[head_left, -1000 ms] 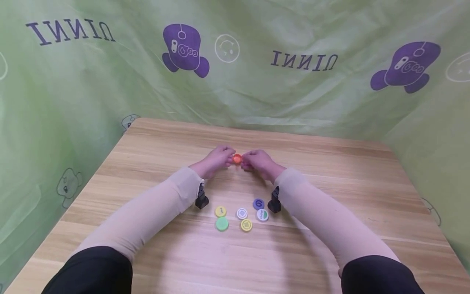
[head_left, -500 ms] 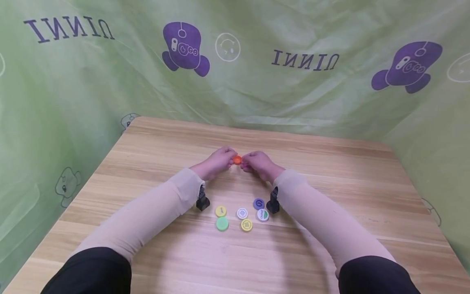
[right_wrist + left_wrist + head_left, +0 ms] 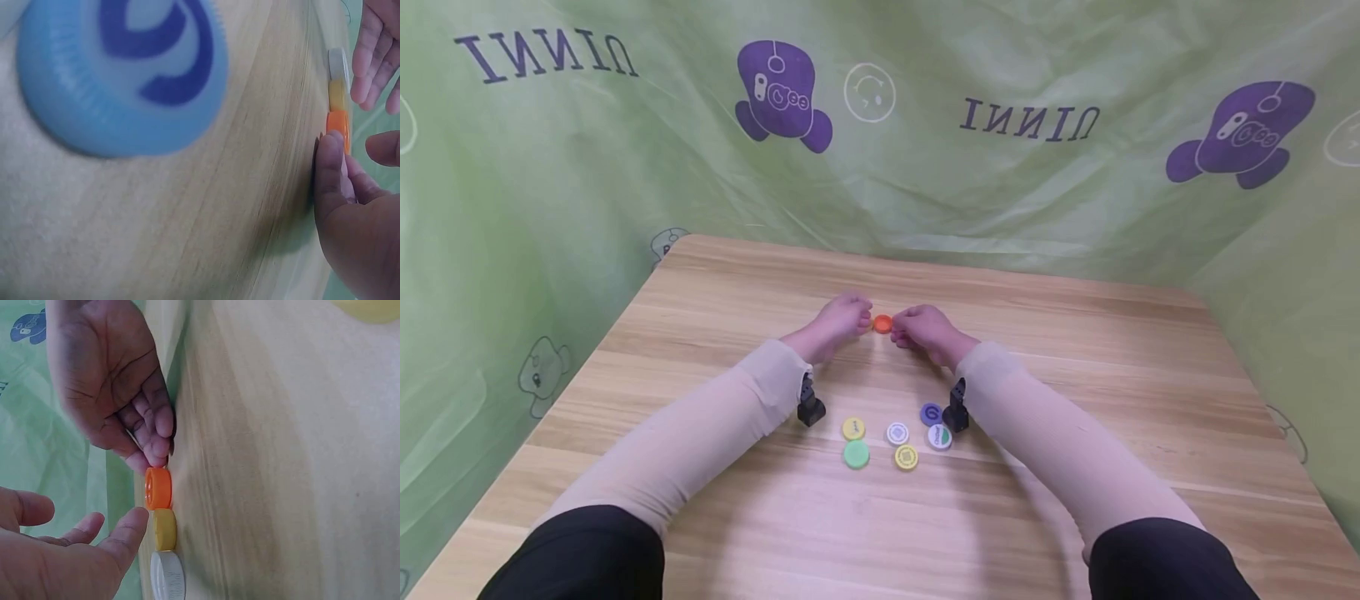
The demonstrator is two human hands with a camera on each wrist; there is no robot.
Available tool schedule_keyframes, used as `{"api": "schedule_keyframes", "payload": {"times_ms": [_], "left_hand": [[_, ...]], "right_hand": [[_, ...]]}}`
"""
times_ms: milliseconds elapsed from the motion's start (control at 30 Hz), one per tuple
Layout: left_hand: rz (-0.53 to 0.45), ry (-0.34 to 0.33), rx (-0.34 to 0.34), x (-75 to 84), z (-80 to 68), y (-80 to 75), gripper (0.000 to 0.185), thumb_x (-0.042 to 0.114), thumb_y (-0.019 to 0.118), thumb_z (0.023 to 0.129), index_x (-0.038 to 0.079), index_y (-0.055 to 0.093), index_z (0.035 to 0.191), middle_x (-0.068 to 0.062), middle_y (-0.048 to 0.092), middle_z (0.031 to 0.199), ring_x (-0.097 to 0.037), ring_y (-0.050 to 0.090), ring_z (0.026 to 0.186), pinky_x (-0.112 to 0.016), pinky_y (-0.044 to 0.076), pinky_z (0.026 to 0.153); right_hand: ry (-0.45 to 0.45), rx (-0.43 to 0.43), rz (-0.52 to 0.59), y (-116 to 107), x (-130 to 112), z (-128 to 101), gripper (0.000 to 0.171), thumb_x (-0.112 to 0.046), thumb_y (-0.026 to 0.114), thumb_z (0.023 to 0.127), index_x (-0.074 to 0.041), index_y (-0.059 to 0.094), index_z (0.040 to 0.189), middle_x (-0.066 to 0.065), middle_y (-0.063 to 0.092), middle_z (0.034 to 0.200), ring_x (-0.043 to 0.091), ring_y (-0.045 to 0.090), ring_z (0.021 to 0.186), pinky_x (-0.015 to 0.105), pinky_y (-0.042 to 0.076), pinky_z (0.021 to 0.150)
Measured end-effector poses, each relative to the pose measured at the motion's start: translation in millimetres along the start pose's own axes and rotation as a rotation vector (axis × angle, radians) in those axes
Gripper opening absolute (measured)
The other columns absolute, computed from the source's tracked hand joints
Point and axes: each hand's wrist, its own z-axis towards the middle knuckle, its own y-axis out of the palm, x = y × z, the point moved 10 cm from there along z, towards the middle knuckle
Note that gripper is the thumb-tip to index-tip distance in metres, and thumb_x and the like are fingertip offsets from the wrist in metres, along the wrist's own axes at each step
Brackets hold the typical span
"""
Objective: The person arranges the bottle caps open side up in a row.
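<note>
Light wooden tabletop (image 3: 1075, 500) is carrying the whole layout, with a green printed cloth backdrop (image 3: 925, 192) hanging behind it. Nearest the person, six loose plastic bottle caps are lying flat in a cluster: a plain green cap (image 3: 855, 454), a yellow cap with a printed square (image 3: 906, 457), a small yellow cap (image 3: 853, 428), a white cap (image 3: 897, 433), a white cap with a green mark (image 3: 939, 437) and a blue cap (image 3: 931, 413), the last one showing large and blurred in the right wrist view (image 3: 119, 75).

Further out, both hands are meeting at a row of three caps lying flat and touching: a white ribbed cap (image 3: 167, 575), a yellow cap in the row (image 3: 164, 529) and a small orange plastic cap (image 3: 158, 487) at the row's end. The left hand (image 3: 56, 562) is lying beside the row with its fingers relaxed and spread, holding nothing. The right hand (image 3: 112, 381) is curling its fingertips (image 3: 156, 447) against the orange cap; whether it is pinching or merely touching cannot be settled, as the contact is seen edge-on.

The orange cap is probably light, rigid and apt to slide on the smooth wood. The ribbed rim, taken between thumb and forefinger, is offering the surest purchase.
</note>
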Motion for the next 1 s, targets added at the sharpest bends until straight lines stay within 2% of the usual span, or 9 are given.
{"api": "schedule_keyframes", "payload": {"times_ms": [133, 200, 333, 500, 633, 733, 867, 1000], "left_hand": [[0.038, 0.021, -0.006, -1.4, -1.0, 3.9, 0.037, 0.015, 0.041, 0.102, -0.007, 0.044, 0.131, -0.02, 0.052, 0.115, -0.026, 0.052, 0.098, -0.04, 0.046, 0.097], [0.076, 0.035, -0.027, -2.8, -2.4, 8.8, 0.036, 0.014, 0.044, 0.101, -0.008, 0.047, 0.129, -0.02, 0.054, 0.112, -0.025, 0.053, 0.094, -0.039, 0.048, 0.093], [0.156, 0.052, -0.098, -7.4, -10.6, 24.6, 0.035, 0.012, 0.05, 0.099, -0.007, 0.049, 0.129, -0.02, 0.057, 0.115, -0.027, 0.057, 0.099, -0.035, 0.052, 0.089], [0.239, 0.052, -0.201, -14.6, -27.9, 47.2, 0.035, 0.008, 0.058, 0.094, -0.006, 0.052, 0.126, -0.016, 0.061, 0.11, -0.026, 0.061, 0.097, -0.032, 0.054, 0.085], [0.257, 0.052, -0.286, -18.5, -38.9, 67.7, 0.032, 0.007, 0.061, 0.091, -0.006, 0.054, 0.12, -0.014, 0.062, 0.103, -0.024, 0.062, 0.093, -0.031, 0.054, 0.084], [0.255, 0.054, -0.338, -22.0, -43.2, 80.4, 0.034, 0.007, 0.064, 0.089, -0.007, 0.055, 0.119, -0.012, 0.063, 0.101, -0.023, 0.063, 0.091, -0.03, 0.054, 0.084], [0.276, 0.05, -0.375, -26.0, -46.2, 91.5, 0.037, 0.005, 0.067, 0.085, -0.007, 0.055, 0.119, -0.011, 0.063, 0.1, -0.023, 0.064, 0.089, -0.03, 0.054, 0.083], [0.292, 0.042, -0.385, -29.1, -47.3, 96.7, 0.038, 0.001, 0.069, 0.081, -0.007, 0.056, 0.117, -0.011, 0.063, 0.101, -0.023, 0.065, 0.087, -0.03, 0.055, 0.082]], "right_hand": [[-0.01, -0.001, -0.023, -1.3, -0.5, -2.3, 0.027, -0.008, 0.052, 0.097, 0.008, 0.058, 0.118, 0.011, 0.061, 0.089, 0.016, 0.059, 0.077, 0.022, 0.055, 0.073], [-0.015, -0.005, -0.037, -2.7, -0.1, -4.7, 0.027, -0.009, 0.053, 0.097, 0.008, 0.058, 0.118, 0.011, 0.061, 0.089, 0.016, 0.06, 0.077, 0.023, 0.055, 0.074], [-0.039, -0.061, -0.089, -4.1, 0.0, -16.3, 0.029, -0.01, 0.052, 0.098, 0.01, 0.057, 0.119, 0.015, 0.063, 0.093, 0.018, 0.061, 0.08, 0.026, 0.056, 0.078], [-0.07, -0.174, -0.228, -5.6, 4.0, -41.4, 0.03, -0.007, 0.054, 0.095, 0.01, 0.058, 0.119, 0.017, 0.066, 0.099, 0.021, 0.063, 0.086, 0.031, 0.055, 0.082], [-0.08, -0.249, -0.304, -11.6, 12.3, -61.5, 0.029, -0.006, 0.056, 0.093, 0.011, 0.06, 0.116, 0.016, 0.067, 0.098, 0.019, 0.063, 0.085, 0.032, 0.054, 0.083], [-0.071, -0.261, -0.337, -19.1, 19.8, -72.1, 0.028, -0.008, 0.057, 0.092, 0.01, 0.061, 0.114, 0.014, 0.068, 0.095, 0.018, 0.064, 0.084, 0.033, 0.054, 0.082], [-0.054, -0.263, -0.363, -28.3, 29.2, -82.4, 0.029, -0.006, 0.059, 0.09, 0.011, 0.061, 0.114, 0.014, 0.068, 0.096, 0.018, 0.064, 0.083, 0.034, 0.054, 0.082], [-0.046, -0.294, -0.364, -30.5, 36.9, -90.0, 0.031, -0.005, 0.062, 0.087, 0.011, 0.06, 0.114, 0.014, 0.067, 0.097, 0.017, 0.064, 0.084, 0.033, 0.054, 0.081]]}}
